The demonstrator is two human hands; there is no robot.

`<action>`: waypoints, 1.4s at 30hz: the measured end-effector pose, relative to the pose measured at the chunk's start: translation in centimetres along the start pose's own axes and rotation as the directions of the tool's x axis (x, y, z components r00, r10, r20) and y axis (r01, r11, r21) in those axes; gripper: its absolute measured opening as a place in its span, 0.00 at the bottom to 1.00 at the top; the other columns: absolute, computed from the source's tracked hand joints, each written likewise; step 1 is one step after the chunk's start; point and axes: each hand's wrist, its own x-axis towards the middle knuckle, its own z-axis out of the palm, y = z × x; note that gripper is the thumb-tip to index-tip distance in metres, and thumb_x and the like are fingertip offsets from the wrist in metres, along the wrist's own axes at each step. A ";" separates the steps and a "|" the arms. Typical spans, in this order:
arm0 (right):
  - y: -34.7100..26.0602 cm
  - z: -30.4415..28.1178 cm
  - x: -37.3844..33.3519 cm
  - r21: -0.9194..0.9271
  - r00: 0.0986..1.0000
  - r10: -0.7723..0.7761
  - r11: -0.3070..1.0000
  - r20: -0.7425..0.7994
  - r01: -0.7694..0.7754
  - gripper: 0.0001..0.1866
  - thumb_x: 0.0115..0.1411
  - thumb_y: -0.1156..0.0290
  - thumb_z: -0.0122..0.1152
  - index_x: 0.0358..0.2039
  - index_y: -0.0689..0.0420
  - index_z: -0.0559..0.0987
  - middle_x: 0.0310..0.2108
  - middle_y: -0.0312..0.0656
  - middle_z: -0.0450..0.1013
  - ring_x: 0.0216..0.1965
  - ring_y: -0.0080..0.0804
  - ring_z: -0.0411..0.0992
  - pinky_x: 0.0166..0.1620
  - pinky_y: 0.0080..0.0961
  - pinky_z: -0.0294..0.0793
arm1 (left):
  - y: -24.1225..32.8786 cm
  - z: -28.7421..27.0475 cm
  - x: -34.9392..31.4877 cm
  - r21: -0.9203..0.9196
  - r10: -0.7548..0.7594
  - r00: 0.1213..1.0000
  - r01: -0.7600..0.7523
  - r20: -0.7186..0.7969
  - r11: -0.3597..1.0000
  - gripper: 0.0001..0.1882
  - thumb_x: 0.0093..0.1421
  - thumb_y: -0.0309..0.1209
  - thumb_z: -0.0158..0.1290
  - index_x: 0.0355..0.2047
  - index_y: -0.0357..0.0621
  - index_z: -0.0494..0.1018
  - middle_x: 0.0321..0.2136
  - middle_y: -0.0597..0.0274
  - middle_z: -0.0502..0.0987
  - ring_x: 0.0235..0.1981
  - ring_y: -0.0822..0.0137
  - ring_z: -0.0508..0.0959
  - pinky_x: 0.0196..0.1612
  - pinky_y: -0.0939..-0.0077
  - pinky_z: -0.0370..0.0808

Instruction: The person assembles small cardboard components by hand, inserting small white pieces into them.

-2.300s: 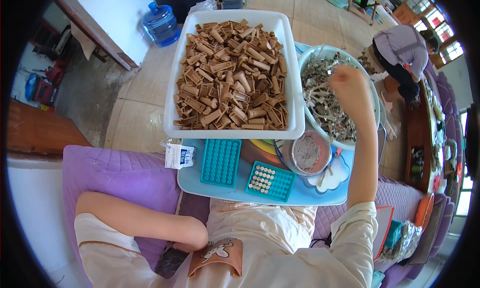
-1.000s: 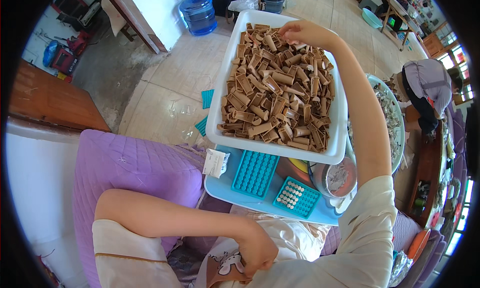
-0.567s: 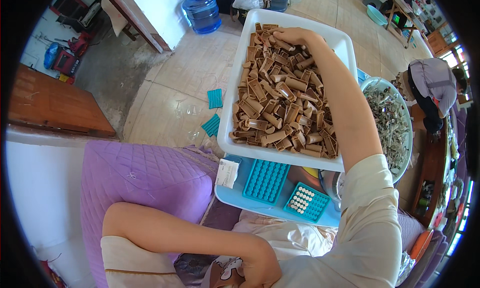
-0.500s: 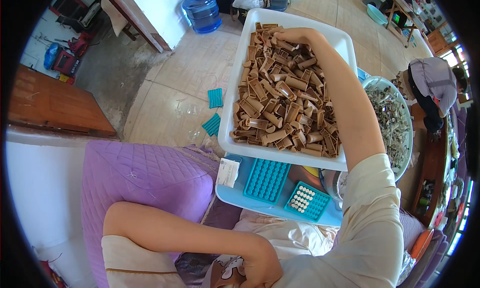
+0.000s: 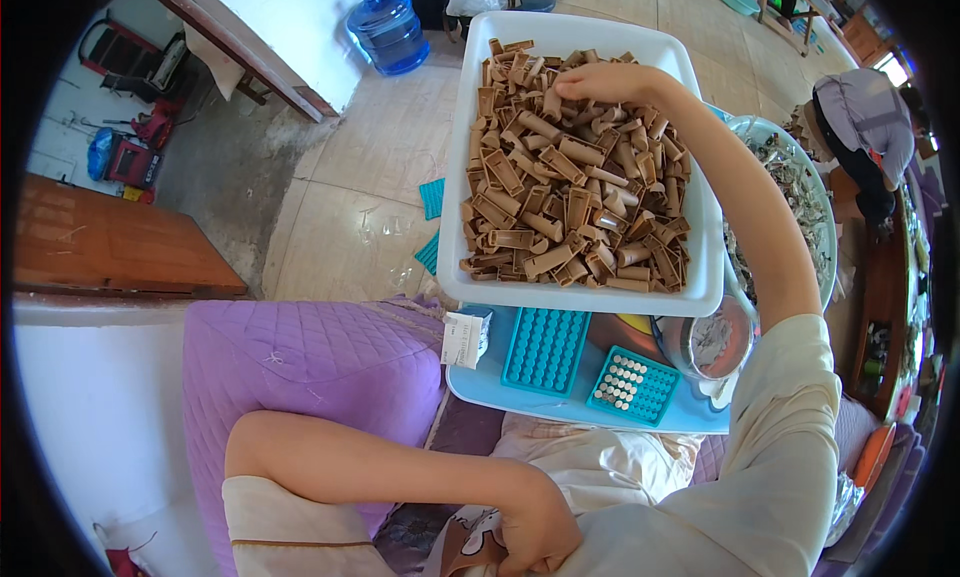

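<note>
A deep white plastic tub (image 5: 455,217) is heaped with small brown half-round plastic casings (image 5: 545,192). My right hand (image 5: 605,82) is over the back of the heap, its fingers bent and closed about a brown casing (image 5: 552,103) at the fingertips. Down at my lap, my left hand (image 5: 540,532) is curled beside a brown cloth with a white cartoon print (image 5: 472,542); what its fingers hold is hidden.
Under the tub is a light-blue table (image 5: 480,387) with a teal pitted tray (image 5: 546,352), a smaller teal tray (image 5: 635,385) partly filled with white round pieces, a small white box (image 5: 462,339) and a clear round container (image 5: 715,342). Right stands a basin of metallic parts (image 5: 785,207). Another person (image 5: 865,127) bends farther off.
My right hand has moved from the back left of the heap toward its middle and a little nearer. The view has shifted slightly. My left hand stays at my lap.
</note>
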 end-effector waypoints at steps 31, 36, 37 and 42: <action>0.2 8.2 -9.3 -0.289 0.805 -0.264 0.950 -0.531 0.121 0.10 0.48 0.74 0.52 0.33 0.61 0.70 0.28 0.48 0.70 0.31 0.45 0.68 0.37 0.34 0.68 | -0.9 0.5 0.2 -0.066 -0.034 0.978 0.021 -0.204 0.998 0.11 0.33 0.30 0.53 0.09 0.36 0.64 0.07 0.58 0.63 0.12 0.63 0.63 0.19 0.66 0.59; 0.1 8.6 -8.1 -0.404 0.845 -0.216 0.915 -0.489 0.000 0.10 0.47 0.73 0.53 0.32 0.60 0.71 0.27 0.47 0.70 0.29 0.45 0.69 0.34 0.34 0.68 | -0.7 0.4 0.0 -0.073 -0.023 0.975 0.007 -0.221 0.997 0.11 0.34 0.30 0.53 0.09 0.36 0.64 0.08 0.57 0.64 0.13 0.62 0.64 0.20 0.66 0.60; 0.1 8.6 -8.2 -0.441 0.836 -0.211 0.896 -0.506 -0.040 0.09 0.47 0.73 0.53 0.31 0.59 0.71 0.27 0.47 0.70 0.29 0.44 0.69 0.34 0.33 0.68 | -0.6 0.4 -0.1 -0.048 -0.042 0.968 0.031 -0.246 0.998 0.10 0.34 0.30 0.53 0.10 0.36 0.64 0.08 0.57 0.65 0.13 0.62 0.65 0.20 0.66 0.60; -0.2 7.7 -13.1 -0.346 0.653 -0.320 0.934 -0.686 0.095 0.09 0.46 0.78 0.52 0.31 0.58 0.74 0.27 0.46 0.67 0.29 0.43 0.68 0.33 0.31 0.69 | -0.9 -0.1 -0.4 -0.027 -0.044 0.860 0.035 -0.508 0.999 0.11 0.40 0.32 0.52 0.15 0.37 0.66 0.11 0.57 0.66 0.15 0.62 0.65 0.20 0.68 0.61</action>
